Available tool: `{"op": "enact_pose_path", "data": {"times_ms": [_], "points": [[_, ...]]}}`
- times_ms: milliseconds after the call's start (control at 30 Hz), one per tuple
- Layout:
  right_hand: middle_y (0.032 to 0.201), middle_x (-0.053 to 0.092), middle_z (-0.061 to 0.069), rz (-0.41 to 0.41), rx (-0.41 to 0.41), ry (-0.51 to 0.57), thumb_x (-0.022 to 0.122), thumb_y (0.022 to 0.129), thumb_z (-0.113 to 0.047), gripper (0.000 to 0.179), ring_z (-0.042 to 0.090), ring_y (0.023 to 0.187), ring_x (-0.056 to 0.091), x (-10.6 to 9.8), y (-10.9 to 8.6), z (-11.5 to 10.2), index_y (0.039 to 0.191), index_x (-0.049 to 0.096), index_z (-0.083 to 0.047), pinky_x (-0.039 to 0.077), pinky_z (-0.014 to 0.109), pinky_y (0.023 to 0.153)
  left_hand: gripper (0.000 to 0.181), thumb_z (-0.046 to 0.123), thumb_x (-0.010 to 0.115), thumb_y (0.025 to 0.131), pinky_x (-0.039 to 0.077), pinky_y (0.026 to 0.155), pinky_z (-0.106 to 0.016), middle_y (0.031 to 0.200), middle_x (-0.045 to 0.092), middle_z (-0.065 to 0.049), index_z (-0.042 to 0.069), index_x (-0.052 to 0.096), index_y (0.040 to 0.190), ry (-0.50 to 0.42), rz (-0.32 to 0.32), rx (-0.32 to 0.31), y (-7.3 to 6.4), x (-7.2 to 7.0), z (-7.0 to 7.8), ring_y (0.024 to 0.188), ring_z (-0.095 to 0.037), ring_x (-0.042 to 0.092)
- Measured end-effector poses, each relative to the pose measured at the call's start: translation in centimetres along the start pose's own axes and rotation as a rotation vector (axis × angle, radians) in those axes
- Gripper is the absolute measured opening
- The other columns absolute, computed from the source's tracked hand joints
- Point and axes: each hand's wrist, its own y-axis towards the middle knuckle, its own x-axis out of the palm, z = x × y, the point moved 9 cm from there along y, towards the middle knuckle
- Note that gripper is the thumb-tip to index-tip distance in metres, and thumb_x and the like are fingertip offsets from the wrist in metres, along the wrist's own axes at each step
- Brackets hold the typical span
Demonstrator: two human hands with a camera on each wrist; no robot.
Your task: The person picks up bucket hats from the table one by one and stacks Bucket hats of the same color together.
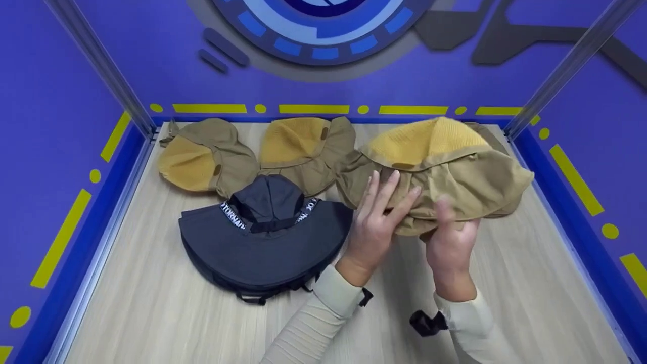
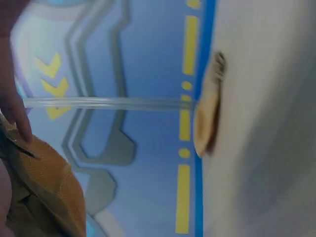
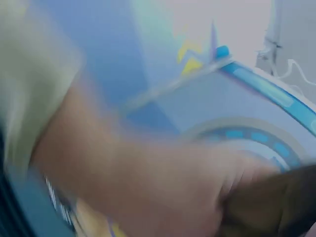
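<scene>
A sun hat with a yellow mesh crown (image 1: 429,141) and a khaki brim is between both hands. Across the near side of its brim lies my left hand (image 1: 371,227), fingers straight and spread. My right hand (image 1: 452,247) grips the brim's near edge, thumb on top and the other fingers underneath, mostly hidden. In the left wrist view, a finger (image 2: 15,111) reaches over the mesh of the hat (image 2: 49,177). Motion blurs the right hand (image 3: 158,182) in its wrist view, where it holds dark cloth (image 3: 271,202).
Two similar khaki and yellow hats (image 1: 189,162) (image 1: 293,141) lie along the back left. A dark wide-brimmed hat (image 1: 268,253) with white lettering lies left of my left hand. More khaki cloth (image 1: 488,134) shows behind the held hat. Blue walls (image 1: 328,91) enclose the wooden tabletop (image 1: 151,313).
</scene>
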Motion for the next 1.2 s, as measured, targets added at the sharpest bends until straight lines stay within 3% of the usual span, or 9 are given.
{"op": "enact_pose_path", "data": {"times_ms": [67,200,400,500,600,733,833,967,1200], "points": [[0.122,0.061,0.017,0.078,0.091,0.068,0.064,0.101,-0.010,0.037,0.026,0.111,0.067,-0.4,0.1,0.6,0.131,0.046,0.001,0.059,0.034,0.094,0.047,0.008,0.058,0.098,0.044,0.115,-0.053,0.150,0.056,-0.013,0.029,0.064,0.140,0.043,-0.014,0.036,-0.4,0.3,0.2,0.137,-0.049,0.051],[0.125,0.059,0.020,0.117,0.113,0.167,0.047,0.107,-0.006,0.025,0.030,0.114,0.066,-1.3,0.7,1.3,0.131,0.045,0.003,0.059,0.040,0.095,0.047,0.008,0.055,0.098,0.042,0.117,-0.050,0.150,0.056,-0.013,0.027,0.063,0.141,0.037,-0.053,0.059,-0.9,0.8,0.0,0.140,-0.044,0.050],[0.128,0.056,0.021,0.201,0.073,0.291,0.044,0.106,-0.005,0.031,0.033,0.114,0.064,-3.9,1.4,1.9,0.137,0.044,0.000,0.059,0.043,0.094,0.080,0.006,0.078,0.081,0.027,0.125,-0.056,0.161,0.039,-0.021,0.018,0.045,0.153,-0.231,-0.098,-0.053,-1.7,0.7,-2.9,0.153,-0.042,0.031],[0.123,0.059,0.022,0.246,0.099,0.376,0.047,0.105,-0.005,0.029,0.034,0.108,0.066,-5.5,2.1,2.3,0.133,0.048,0.003,0.060,0.043,0.090,0.104,0.041,0.089,0.075,0.015,0.126,-0.062,0.166,0.020,-0.028,0.011,0.033,0.157,-0.460,-0.039,-0.218,-2.2,0.0,-5.6,0.157,-0.047,0.013],[0.118,0.064,0.022,0.256,0.210,0.467,0.050,0.103,-0.009,0.030,0.034,0.103,0.068,-6.6,2.8,3.2,0.128,0.051,0.008,0.059,0.043,0.088,0.129,0.071,0.081,0.073,0.013,0.128,-0.057,0.169,0.006,-0.028,0.005,0.014,0.161,-0.748,0.099,-0.479,-3.2,-0.6,-8.6,0.158,-0.043,0.006],[0.117,0.066,0.020,0.240,0.374,0.563,0.051,0.103,-0.012,0.032,0.033,0.102,0.069,-7.9,3.0,4.9,0.128,0.053,0.008,0.059,0.042,0.087,0.122,0.061,0.079,0.081,0.032,0.122,-0.043,0.165,0.021,-0.018,0.012,0.003,0.163,-1.317,0.320,-0.846,-4.6,0.4,-11.1,0.150,-0.031,0.031],[0.115,0.068,0.018,0.193,0.408,0.589,0.051,0.105,-0.014,0.028,0.032,0.100,0.071,-8.9,3.2,5.9,0.125,0.054,0.005,0.060,0.040,0.086,0.087,0.035,0.076,0.093,0.048,0.109,-0.037,0.148,0.045,-0.013,0.010,0.023,0.157,-1.546,0.378,-1.005,-4.9,1.2,-11.4,0.131,-0.025,0.054],[0.114,0.071,0.017,0.125,0.369,0.575,0.054,0.107,-0.015,0.024,0.030,0.100,0.073,-10.4,3.7,6.9,0.123,0.055,0.002,0.061,0.039,0.087,0.036,0.008,0.056,0.104,0.055,0.098,-0.034,0.125,0.064,-0.010,-0.004,0.048,0.137,-1.485,0.339,-1.078,-5.2,1.4,-11.5,0.113,-0.020,0.065],[0.121,0.067,0.017,0.163,0.333,0.470,0.058,0.102,-0.005,0.032,0.029,0.106,0.072,-13.4,4.0,8.4,0.132,0.049,0.000,0.059,0.038,0.093,0.028,0.004,0.052,0.106,0.056,0.095,-0.031,0.116,0.069,-0.008,-0.011,0.056,0.129,-1.364,0.271,-1.118,-6.3,2.3,-11.4,0.107,-0.017,0.068]]}}
